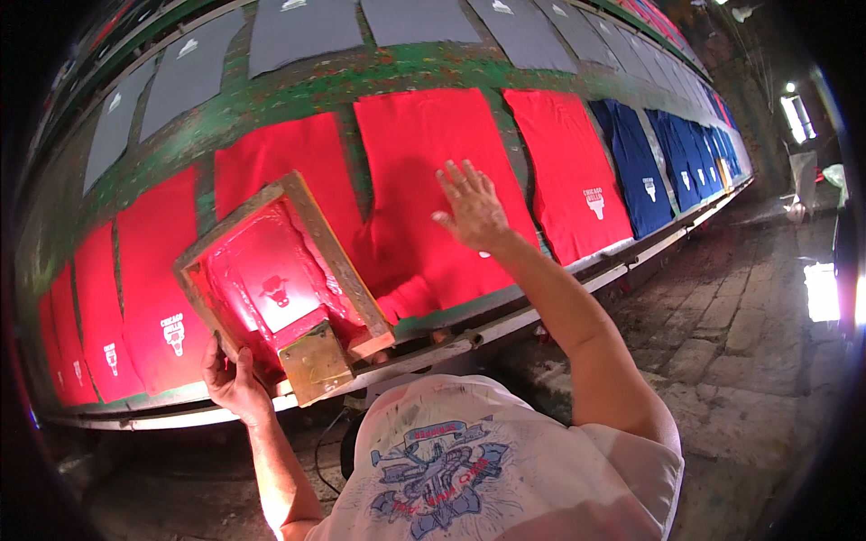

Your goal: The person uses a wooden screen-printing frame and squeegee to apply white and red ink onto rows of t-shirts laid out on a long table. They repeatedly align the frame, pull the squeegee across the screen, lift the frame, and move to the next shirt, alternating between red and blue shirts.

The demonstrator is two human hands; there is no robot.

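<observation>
My left hand [236, 382] grips the lower left edge of a wooden screen-printing frame [336, 245], which is tilted. Its mesh [262, 270] is smeared with pinkish-red around a paler window that shows a small dark animal-head shape. A squeegee with a flat wooden handle [316, 362] rests at the frame's near end. Fingers spread, my right hand [474, 209] is over a red fabric panel [433, 135]; whether it presses on the cloth, I cannot tell. A white spot shows beside my wrist, mostly hidden by the arm.
Red panels with white prints [173, 334] lie to both sides on the long green table [397, 72]. Navy panels [631, 162] continue at right, grey ones [307, 36] along the far side. A pale rail [613, 273] edges the table above a brick floor [704, 361].
</observation>
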